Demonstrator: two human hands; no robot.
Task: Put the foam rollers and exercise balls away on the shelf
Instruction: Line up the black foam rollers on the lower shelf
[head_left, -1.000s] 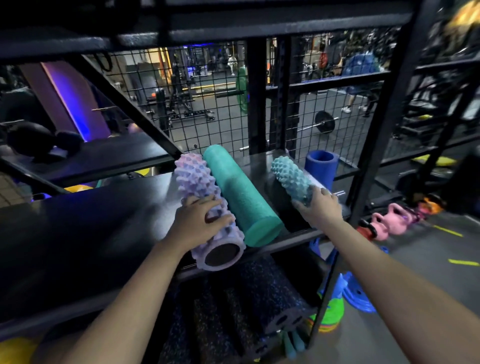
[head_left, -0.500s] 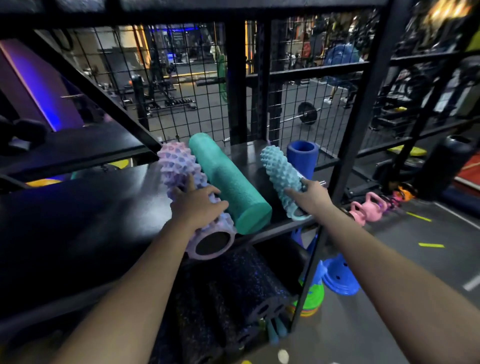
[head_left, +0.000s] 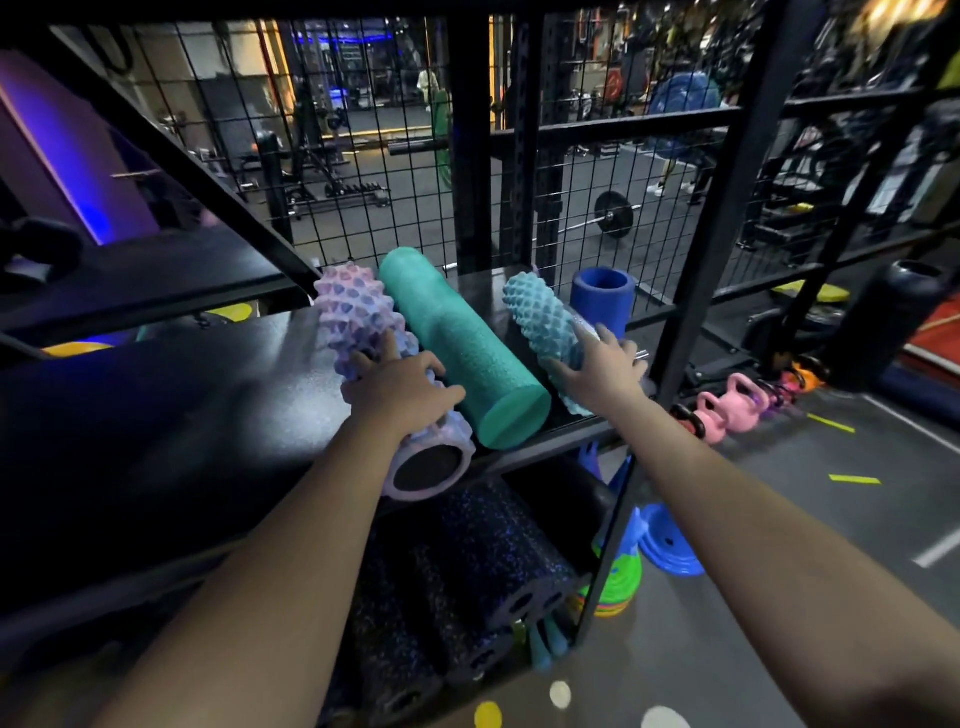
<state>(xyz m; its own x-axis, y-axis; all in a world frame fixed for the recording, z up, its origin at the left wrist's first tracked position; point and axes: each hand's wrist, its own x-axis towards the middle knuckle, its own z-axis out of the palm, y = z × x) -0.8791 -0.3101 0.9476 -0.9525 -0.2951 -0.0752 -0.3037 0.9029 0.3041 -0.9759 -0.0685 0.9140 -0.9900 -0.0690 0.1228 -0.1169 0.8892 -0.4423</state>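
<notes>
A black shelf (head_left: 208, 395) carries three foam rollers lying lengthwise. In the middle is the smooth teal roller (head_left: 457, 343). Touching its left side, the knobbly lilac roller (head_left: 358, 322), hollow-cored, overhangs the near edge. To the right lies the bumpy pale blue roller (head_left: 545, 317). The left hand (head_left: 400, 395) curls its fingers over the lilac one; the right hand (head_left: 608, 369) wraps its fingers round the blue one.

Arms forward — left hand (head_left: 402, 387), right hand (head_left: 605, 371) — fingers in curled grips.

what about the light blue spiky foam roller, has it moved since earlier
Yes. The near end of the light blue spiky foam roller has swung left, away from the black metal shelf post and toward the smooth teal foam roller.
</notes>
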